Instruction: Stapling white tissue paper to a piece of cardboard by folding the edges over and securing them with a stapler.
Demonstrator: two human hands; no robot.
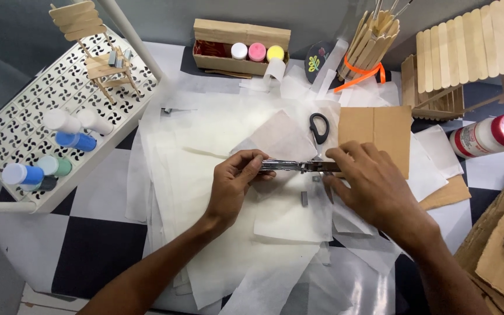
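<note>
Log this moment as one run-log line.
left hand: holds stapler | right hand: on stapler's other end | under: white sheets | nearby: scissors, cardboard

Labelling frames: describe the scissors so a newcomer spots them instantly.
Start at the brown cardboard sheet right of centre on the white paper pile. The scissors lie at its left edge, just above the hands: the only black looped handles there.
</note>
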